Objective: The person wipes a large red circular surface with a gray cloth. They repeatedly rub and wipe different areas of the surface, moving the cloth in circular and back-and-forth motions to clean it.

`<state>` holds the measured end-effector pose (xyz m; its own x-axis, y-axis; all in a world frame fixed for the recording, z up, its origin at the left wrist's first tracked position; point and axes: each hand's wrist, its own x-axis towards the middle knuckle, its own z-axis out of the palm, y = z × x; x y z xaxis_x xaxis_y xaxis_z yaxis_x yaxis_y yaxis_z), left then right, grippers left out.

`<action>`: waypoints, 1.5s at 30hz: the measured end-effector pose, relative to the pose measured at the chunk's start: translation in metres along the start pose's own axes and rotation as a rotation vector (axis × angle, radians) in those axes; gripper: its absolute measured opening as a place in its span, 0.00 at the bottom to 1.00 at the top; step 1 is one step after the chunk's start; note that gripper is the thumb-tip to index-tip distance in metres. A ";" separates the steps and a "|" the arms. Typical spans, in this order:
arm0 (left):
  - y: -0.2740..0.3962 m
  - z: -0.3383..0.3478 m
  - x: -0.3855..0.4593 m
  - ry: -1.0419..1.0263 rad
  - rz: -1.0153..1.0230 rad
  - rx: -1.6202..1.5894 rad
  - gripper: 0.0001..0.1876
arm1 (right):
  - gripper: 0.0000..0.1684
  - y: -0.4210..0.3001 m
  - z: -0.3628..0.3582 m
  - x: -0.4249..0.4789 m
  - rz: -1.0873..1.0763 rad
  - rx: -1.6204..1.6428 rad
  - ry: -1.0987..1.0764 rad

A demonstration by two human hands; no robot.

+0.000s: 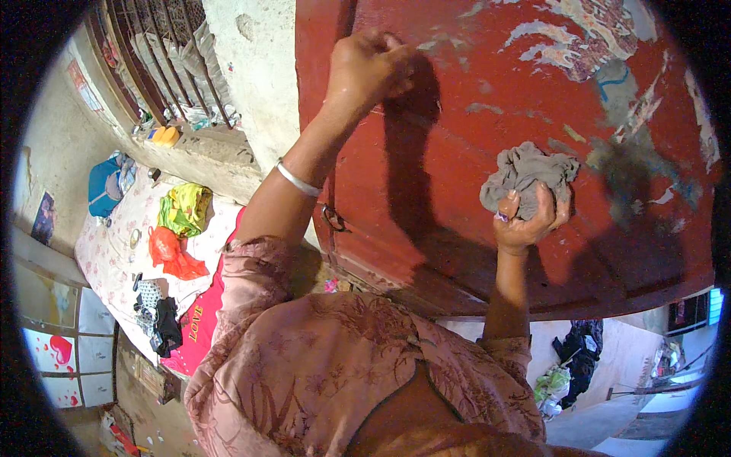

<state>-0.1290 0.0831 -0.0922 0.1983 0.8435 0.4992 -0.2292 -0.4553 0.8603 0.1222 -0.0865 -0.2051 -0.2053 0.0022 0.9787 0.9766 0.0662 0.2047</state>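
Observation:
A crumpled grey cloth is gripped in my right hand, against or just in front of a red painted door. Worn patches, pale scraps and grey smears mark the door's surface. Higher up and to the left, my left hand is raised beside the same door with its fingers curled. Whether anything sits inside those fingers is hidden. A white bangle circles my left forearm. A metal ring latch hangs near the door's left edge, below my left hand.
At left a bed with a floral sheet holds a red plastic bag, yellow-green fabric and dark clothing. Above it is a barred window with a yellow object on its ledge. Dark clothes hang at lower right.

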 end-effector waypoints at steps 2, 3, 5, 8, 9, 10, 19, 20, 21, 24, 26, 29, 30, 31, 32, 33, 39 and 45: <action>0.004 0.011 0.003 0.021 0.009 0.011 0.10 | 0.25 -0.003 0.001 0.002 -0.009 0.000 0.013; 0.004 0.011 0.004 0.009 0.006 0.004 0.10 | 0.25 -0.004 0.000 0.002 -0.015 -0.006 0.019; 0.002 0.009 0.004 -0.014 0.001 -0.008 0.10 | 0.25 -0.004 -0.002 0.002 -0.003 -0.006 0.009; -0.005 -0.004 0.001 -0.008 0.000 0.098 0.09 | 0.26 0.001 -0.004 -0.004 -0.011 -0.035 -0.021; -0.004 -0.002 0.002 -0.009 0.002 0.071 0.09 | 0.26 0.001 -0.004 -0.004 -0.014 -0.031 -0.023; -0.003 0.003 0.005 -0.009 0.004 0.043 0.09 | 0.26 -0.001 -0.002 -0.003 -0.014 -0.027 -0.021; 0.002 0.001 0.000 0.013 -0.034 0.065 0.09 | 0.26 0.000 -0.003 -0.001 -0.041 -0.046 -0.019; 0.004 0.000 -0.001 0.020 -0.053 0.068 0.09 | 0.27 -0.001 -0.003 -0.003 -0.024 -0.053 -0.025; 0.009 0.003 -0.001 0.013 -0.029 0.068 0.10 | 0.27 -0.001 -0.003 -0.002 -0.015 -0.054 -0.033; 0.017 0.024 0.008 -0.028 0.046 0.051 0.10 | 0.27 -0.005 -0.002 0.003 -0.014 -0.031 0.003; 0.018 0.019 0.009 -0.028 -0.008 0.099 0.11 | 0.27 -0.003 -0.003 0.002 -0.024 -0.024 0.003; 0.024 0.016 0.010 -0.004 -0.082 0.070 0.10 | 0.27 -0.002 -0.004 -0.001 -0.001 -0.014 -0.010; 0.028 0.014 0.009 0.013 -0.103 0.047 0.10 | 0.27 -0.004 -0.004 -0.001 0.012 -0.005 -0.013; 0.030 0.014 0.009 0.030 -0.124 0.023 0.10 | 0.27 -0.004 -0.003 0.000 0.007 -0.016 -0.018; 0.026 0.018 0.013 0.015 -0.030 0.035 0.11 | 0.27 -0.005 -0.003 0.002 0.002 -0.025 -0.023; 0.027 0.024 0.015 -0.005 -0.022 -0.002 0.10 | 0.27 -0.005 -0.002 0.005 -0.009 -0.036 -0.027; 0.027 0.006 0.021 0.025 -0.035 0.072 0.07 | 0.27 -0.001 -0.005 0.001 -0.041 -0.045 -0.023; 0.025 0.038 0.008 -0.112 0.106 0.115 0.09 | 0.27 -0.002 -0.001 0.007 -0.019 0.031 0.026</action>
<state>-0.0970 0.0675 -0.0632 0.2855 0.7548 0.5906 -0.1450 -0.5752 0.8051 0.1187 -0.0872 -0.1983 -0.2219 -0.0249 0.9747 0.9700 0.0964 0.2233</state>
